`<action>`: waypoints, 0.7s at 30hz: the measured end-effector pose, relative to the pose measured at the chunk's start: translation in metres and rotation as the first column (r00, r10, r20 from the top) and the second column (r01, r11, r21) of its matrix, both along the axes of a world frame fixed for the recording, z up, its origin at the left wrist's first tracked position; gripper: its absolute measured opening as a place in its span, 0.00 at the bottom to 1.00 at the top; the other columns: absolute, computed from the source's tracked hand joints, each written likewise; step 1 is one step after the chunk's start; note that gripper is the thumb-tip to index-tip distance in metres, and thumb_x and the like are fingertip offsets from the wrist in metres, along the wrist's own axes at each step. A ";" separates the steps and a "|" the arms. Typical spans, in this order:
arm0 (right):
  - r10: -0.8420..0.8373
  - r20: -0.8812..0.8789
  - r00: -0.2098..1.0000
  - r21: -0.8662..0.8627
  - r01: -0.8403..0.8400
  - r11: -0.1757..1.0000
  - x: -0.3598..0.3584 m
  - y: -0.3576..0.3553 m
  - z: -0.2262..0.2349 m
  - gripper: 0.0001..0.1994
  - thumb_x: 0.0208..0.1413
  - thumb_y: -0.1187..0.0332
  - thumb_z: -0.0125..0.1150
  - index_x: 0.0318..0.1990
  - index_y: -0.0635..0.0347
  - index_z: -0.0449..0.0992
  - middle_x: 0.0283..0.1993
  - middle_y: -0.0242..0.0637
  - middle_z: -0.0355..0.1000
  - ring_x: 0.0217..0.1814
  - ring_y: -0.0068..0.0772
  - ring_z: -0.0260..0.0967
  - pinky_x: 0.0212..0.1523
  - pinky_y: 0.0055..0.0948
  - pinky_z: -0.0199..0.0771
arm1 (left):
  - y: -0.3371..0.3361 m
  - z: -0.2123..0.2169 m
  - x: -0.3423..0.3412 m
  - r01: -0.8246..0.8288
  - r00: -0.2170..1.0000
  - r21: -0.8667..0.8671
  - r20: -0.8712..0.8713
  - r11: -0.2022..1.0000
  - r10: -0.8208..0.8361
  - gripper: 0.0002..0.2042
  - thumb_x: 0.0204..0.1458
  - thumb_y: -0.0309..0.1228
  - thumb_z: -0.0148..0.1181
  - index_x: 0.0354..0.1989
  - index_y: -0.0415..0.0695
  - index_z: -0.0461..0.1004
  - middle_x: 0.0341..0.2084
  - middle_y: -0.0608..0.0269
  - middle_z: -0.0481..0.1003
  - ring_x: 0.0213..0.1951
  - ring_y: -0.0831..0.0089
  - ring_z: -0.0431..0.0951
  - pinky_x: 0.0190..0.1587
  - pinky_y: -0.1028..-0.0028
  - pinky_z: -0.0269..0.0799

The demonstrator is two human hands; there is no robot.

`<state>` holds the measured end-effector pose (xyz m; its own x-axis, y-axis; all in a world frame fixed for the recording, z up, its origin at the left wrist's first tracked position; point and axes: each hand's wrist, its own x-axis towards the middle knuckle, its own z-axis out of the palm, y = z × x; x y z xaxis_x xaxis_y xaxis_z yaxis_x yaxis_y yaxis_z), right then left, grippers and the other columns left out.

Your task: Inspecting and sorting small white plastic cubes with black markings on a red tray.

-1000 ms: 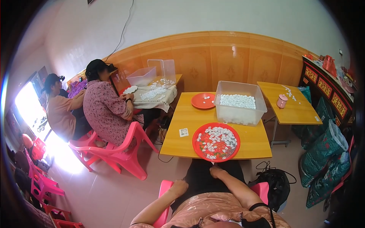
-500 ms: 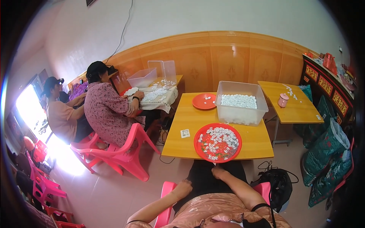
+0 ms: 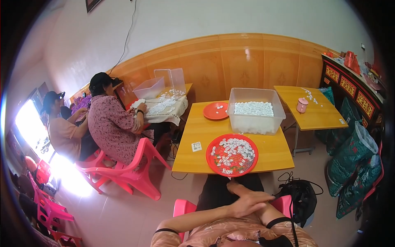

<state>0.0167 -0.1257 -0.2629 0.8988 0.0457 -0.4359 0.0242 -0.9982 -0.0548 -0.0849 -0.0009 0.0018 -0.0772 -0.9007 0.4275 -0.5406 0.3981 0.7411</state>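
Observation:
My left hand (image 3: 250, 204) lies across my right forearm near the wrist, fingers stretched out flat. Just beyond it, my right hand (image 3: 236, 188) rests over my dark-trousered lap, below the table edge; its fingers are largely hidden, so I cannot make out a hold. Nearest to it on the table is a round red tray (image 3: 210, 161), strewn with small white plastic pieces (image 3: 238, 149) with dark spots. Its near rim reaches the table's front edge.
A clear plastic bin (image 3: 257, 122) of white pieces stands behind the tray, beside a red plate (image 3: 210, 115). A side table (image 3: 312, 119) holds a pink lidded cup (image 3: 302, 105). Green sacks (image 3: 349, 158) and a black bag (image 3: 300, 199) are at right. Two people sit at left.
My left hand has moved right, from my lap onto my right forearm, and its fingers have straightened. My right hand stays over my lap. The view has shifted slightly.

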 end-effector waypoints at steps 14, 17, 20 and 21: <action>-0.362 0.043 0.931 0.414 0.313 0.855 -0.007 -0.010 0.000 0.19 0.61 0.74 0.51 0.55 0.72 0.80 0.57 0.66 0.74 0.55 0.66 0.76 0.61 0.51 0.76 | -0.078 -0.044 -0.019 0.234 0.971 0.112 0.020 0.966 -0.238 0.19 0.72 0.40 0.48 0.60 0.39 0.75 0.55 0.47 0.77 0.60 0.48 0.74 0.66 0.55 0.65; -0.055 0.369 0.928 0.079 0.027 0.996 -0.009 -0.020 -0.036 0.13 0.55 0.69 0.56 0.34 0.60 0.88 0.43 0.48 0.83 0.59 0.57 0.73 0.60 0.46 0.75 | -0.088 -0.053 -0.014 0.239 0.970 0.126 0.022 0.963 -0.244 0.21 0.72 0.41 0.48 0.63 0.40 0.74 0.58 0.48 0.76 0.64 0.49 0.72 0.69 0.55 0.63; 0.054 0.261 0.964 0.056 -0.071 0.996 -0.004 -0.023 -0.044 0.13 0.53 0.68 0.56 0.29 0.54 0.88 0.34 0.44 0.84 0.53 0.51 0.76 0.57 0.45 0.75 | -0.093 -0.112 -0.012 0.163 0.985 0.157 -0.077 0.974 -0.153 0.22 0.73 0.44 0.46 0.64 0.41 0.74 0.61 0.44 0.76 0.66 0.51 0.72 0.71 0.56 0.62; -0.021 0.343 0.939 0.075 -0.005 0.997 -0.008 -0.021 -0.052 0.11 0.51 0.67 0.59 0.29 0.51 0.89 0.34 0.47 0.83 0.53 0.52 0.76 0.59 0.43 0.75 | -0.091 -0.105 0.006 0.154 0.988 0.174 -0.040 0.973 -0.149 0.22 0.73 0.44 0.46 0.64 0.41 0.75 0.61 0.43 0.76 0.66 0.51 0.72 0.72 0.57 0.61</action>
